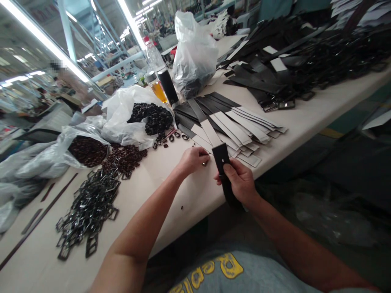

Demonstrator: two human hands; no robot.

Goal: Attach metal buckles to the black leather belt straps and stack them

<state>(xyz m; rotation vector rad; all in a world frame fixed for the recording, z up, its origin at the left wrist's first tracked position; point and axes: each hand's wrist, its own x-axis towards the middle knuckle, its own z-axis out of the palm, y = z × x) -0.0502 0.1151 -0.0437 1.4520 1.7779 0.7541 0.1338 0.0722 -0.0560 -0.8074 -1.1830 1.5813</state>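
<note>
My right hand [241, 179] grips a black belt strap [220, 156], thumb on its face. The strap's end points up and away from me, with a small light slot showing in it; its lower part bends down past the table's edge. To the left, just above the table, my left hand [195, 159] is closed in a pinch. A small shiny spot shows at its fingers, but I cannot make out what they hold. Just beyond both hands lies a fanned stack of black straps with white ends [235, 126].
Dark metal buckles [88, 203] lie heaped at left, beside small brown loops [125, 160]. Black loops [149, 118] spill from a plastic bag [122, 106]. Bottles [157, 87] and a filled white bag [195, 53] stand behind. More buckled straps [275, 77] cover the far right.
</note>
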